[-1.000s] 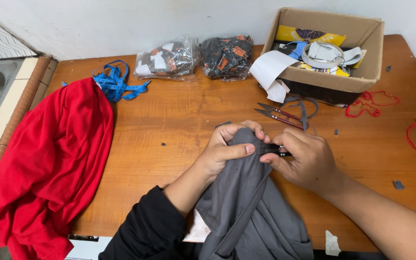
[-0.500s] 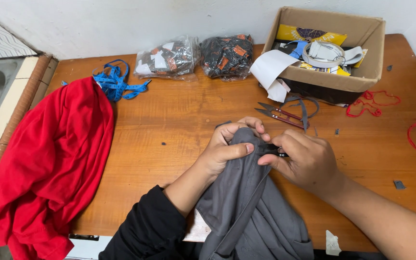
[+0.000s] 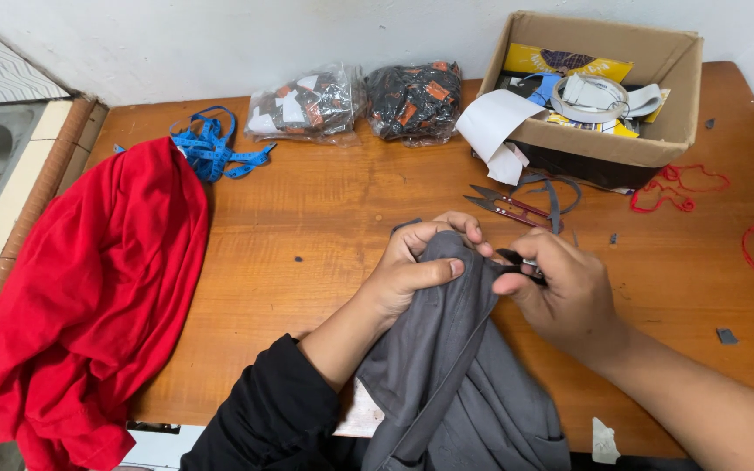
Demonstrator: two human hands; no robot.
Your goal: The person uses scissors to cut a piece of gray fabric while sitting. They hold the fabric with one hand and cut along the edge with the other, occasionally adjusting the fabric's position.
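red cloth (image 3: 89, 288), blue tape measure (image 3: 211, 153), cardboard box (image 3: 656, 144), thread snips (image 3: 508, 207).

One head-worn camera looks steeply down and forward over the table (image 3: 325, 218) from its near edge, close above the hands. It faces the wall beyond the table; the box (image 3: 656, 139) sits at the table's far right.

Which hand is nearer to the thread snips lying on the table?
Right. The right hand sits just below the thread snips; the left hand, gripping the grey garment, is further to their lower left.
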